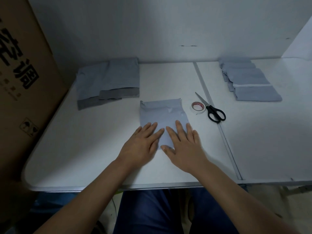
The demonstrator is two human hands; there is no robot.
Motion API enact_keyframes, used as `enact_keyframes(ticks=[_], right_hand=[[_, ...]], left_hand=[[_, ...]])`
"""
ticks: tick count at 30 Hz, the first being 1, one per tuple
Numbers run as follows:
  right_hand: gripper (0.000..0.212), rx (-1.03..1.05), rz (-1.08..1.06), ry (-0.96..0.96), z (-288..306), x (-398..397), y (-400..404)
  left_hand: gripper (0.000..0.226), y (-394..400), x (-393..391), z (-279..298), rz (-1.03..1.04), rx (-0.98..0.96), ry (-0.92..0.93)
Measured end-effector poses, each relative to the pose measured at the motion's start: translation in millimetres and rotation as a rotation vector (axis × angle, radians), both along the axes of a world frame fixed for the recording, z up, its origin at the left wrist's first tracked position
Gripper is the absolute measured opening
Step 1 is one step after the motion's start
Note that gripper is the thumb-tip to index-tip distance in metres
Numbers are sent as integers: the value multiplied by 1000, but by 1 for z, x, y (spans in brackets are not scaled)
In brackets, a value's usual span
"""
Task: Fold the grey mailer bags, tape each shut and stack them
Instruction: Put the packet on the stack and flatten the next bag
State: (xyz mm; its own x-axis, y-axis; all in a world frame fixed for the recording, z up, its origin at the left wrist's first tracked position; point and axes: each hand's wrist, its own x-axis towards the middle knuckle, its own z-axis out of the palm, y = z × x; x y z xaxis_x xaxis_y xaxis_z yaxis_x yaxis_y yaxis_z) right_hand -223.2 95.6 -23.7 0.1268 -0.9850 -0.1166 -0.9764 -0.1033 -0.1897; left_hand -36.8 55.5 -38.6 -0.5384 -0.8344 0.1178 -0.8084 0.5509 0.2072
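Observation:
A folded grey mailer bag lies flat in the middle of the white table. My left hand and my right hand press on its near edge side by side, fingers straight and flat. A pile of unfolded grey mailer bags lies at the back left. A row of folded, overlapping mailer bags sits at the back right. A roll of white tape and black-handled scissors lie just right of the bag.
A large brown cardboard box stands against the table's left side. White walls close off the back and the right. A metal seam runs front to back across the table right of the scissors.

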Motion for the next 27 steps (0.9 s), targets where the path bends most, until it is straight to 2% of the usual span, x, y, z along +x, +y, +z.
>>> enact_keyframes(ticks=[3,6,7,10,17,24,27], right_hand=[[75,-125,41,-2,10,17,-8],[59,-97,68,-64,5,28,-23],[63,-92,66,-82,2,27,-27],[95,-142,39,-43,-12,17,-26],[102,-106,-91,-42,-20,-1,-27],[87,-84,-124,-56,-15,-28,-26],[54,-270,-139,-236,-7,-50,-35]], left_hand=[[54,-1,0,0,-5,19,2],[53,-1,1,-1,-5,34,14],[53,-1,1,-2,-3,32,12],[54,-1,0,-2,0,24,-2],[54,0,0,0,12,37,-1],[54,0,-1,0,32,38,21],[52,-4,-3,8,34,44,59]])
